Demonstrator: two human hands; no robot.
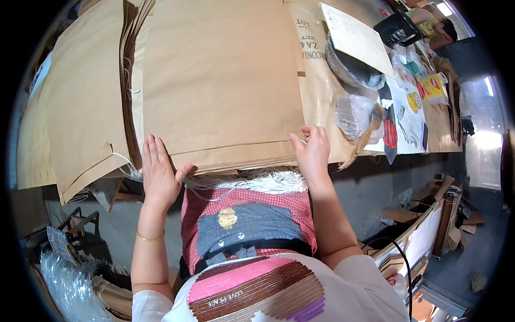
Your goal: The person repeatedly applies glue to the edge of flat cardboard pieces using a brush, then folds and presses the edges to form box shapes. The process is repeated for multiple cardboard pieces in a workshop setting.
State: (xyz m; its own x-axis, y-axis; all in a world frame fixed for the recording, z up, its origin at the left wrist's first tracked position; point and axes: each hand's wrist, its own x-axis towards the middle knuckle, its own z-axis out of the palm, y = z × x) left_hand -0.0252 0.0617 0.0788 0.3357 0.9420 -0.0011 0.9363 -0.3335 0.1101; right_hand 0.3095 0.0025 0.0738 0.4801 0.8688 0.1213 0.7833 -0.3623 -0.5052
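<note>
A stack of large brown kraft paper bags (225,80) lies in front of me, its folded lower edge toward my body. My left hand (161,174) rests flat at the stack's lower left corner, fingers straight and thumb spread. At the lower right corner, my right hand (313,150) has its thumb and curled fingers pinched together; a tiny white bit shows between them, too small to name. Across my lap, just under the table edge, lies a bundle of white strings (252,182). Another pile of bags (88,102), with a white string hanging out, sits to the left.
On the right stand a bowl (354,67) under a white board (358,38), a plastic-wrapped bundle (355,115), red-handled scissors (390,134) and a black container (398,29). A person (433,26) is at the far right. Cardboard (429,225) leans below the table.
</note>
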